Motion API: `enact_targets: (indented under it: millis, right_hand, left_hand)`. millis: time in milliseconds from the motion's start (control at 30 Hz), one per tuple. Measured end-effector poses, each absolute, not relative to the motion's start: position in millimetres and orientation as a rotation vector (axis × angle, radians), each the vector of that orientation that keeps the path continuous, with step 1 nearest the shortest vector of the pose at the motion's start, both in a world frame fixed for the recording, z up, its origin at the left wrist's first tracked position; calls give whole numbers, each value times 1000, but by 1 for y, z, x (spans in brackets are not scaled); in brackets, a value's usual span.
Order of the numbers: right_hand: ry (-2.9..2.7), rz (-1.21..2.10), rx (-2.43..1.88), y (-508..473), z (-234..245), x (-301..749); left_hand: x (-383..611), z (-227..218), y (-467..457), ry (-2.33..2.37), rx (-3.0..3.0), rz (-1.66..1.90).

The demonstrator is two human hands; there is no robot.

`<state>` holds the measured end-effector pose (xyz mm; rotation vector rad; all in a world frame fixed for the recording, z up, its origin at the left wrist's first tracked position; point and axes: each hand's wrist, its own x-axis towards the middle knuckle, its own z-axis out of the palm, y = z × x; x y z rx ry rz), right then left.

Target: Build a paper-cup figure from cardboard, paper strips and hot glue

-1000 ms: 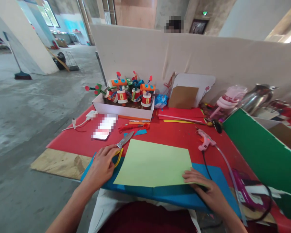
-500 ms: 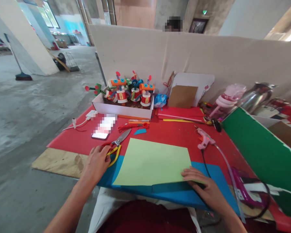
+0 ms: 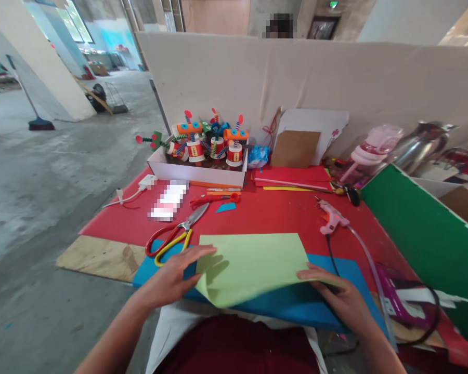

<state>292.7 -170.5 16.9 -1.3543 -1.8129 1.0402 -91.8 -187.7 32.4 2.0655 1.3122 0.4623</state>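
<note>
A light green paper sheet (image 3: 253,262) lies bowed over a blue sheet (image 3: 296,306) at the table's near edge, its near left part raised off the blue one. My left hand (image 3: 171,280) grips the green sheet's left edge, fingers stretched along it. My right hand (image 3: 341,298) pinches the sheet's right near corner. Scissors (image 3: 175,234) with red and yellow handles rest on the red tabletop just beyond my left hand, free of it.
A pink glue gun (image 3: 330,219) with its cord lies to the right. At the back stands a white box (image 3: 197,174) of craft figures, with a phone (image 3: 167,202), red paper (image 3: 292,176), a pink bottle (image 3: 368,153) and a kettle (image 3: 419,148). A green board (image 3: 421,244) leans at right.
My left hand left the scissors on the table and moved right to the green sheet's left edge. The sheet has risen and bowed between both hands.
</note>
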Motion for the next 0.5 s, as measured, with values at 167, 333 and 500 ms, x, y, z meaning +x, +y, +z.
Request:
enact_targets:
  millis: [167,333,500]
  right_hand:
    - [-1775,943,-1429,-181,20,291]
    - [-1823,864,-1422,-190,16,289]
    - [-1810,945,-1441,-189,17,287]
  left_hand:
    - [-100,24,-188,1093,2027,488]
    - [-124,27,-197,983,1978,321]
    - [-113,35,-200,972,2065,196]
